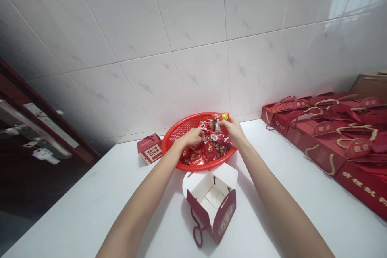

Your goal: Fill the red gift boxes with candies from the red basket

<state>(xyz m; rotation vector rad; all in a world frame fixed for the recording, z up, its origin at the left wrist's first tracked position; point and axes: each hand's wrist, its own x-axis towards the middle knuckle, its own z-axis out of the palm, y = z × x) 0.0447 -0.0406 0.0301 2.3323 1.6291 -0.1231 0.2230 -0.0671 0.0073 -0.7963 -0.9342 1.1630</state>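
Observation:
A red plastic basket [181, 123] with a perforated wall holds a heap of red-wrapped candies [208, 151]. My left hand [193, 137] is in the basket with its fingers curled down among the candies; what they grip is hidden. At the basket's right rim, my right hand [233, 130] pinches a candy with a yellow and red wrapper [225, 117]. Between my forearms stands an open dark red gift box [225, 213], its white flaps spread and its inside bare. A dark red cord hangs from its left side.
A closed small red box [151, 150] sits left of the basket. Many red gift boxes with rope handles [323, 141] fill the right side of the white table [117, 193]. A tiled wall [199, 76] rises behind, and a door with a lock [45, 129] is at left.

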